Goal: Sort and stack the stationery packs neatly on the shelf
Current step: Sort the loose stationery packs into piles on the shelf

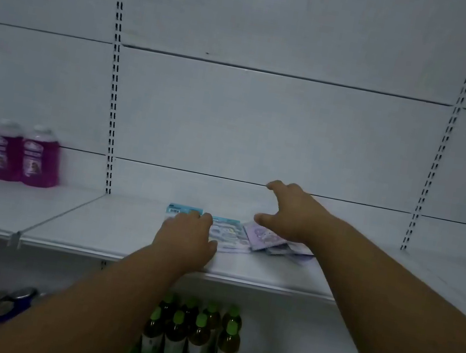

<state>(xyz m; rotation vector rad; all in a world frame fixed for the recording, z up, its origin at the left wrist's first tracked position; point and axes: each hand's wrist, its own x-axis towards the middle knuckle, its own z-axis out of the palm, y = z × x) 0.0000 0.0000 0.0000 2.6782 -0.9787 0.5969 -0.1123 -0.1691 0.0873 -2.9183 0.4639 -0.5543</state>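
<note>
Lying mid-shelf, the stationery packs (229, 234) are sitting near the back wall, with bare white shelf (112, 227) stretching wide on both sides and toward the front edge. Left hand (187, 238) is resting palm-down on the leftmost pack, fingers together; right hand (290, 213) is hovering spread over the lilac packs, gripping nothing. Pink bottles (7, 152) are standing far left, green-capped bottles (191, 345) on the lower shelf — neither is obstructing. Packs are lying flat in a left-to-right row, the rightmost ones overlapping and skewed.
</note>
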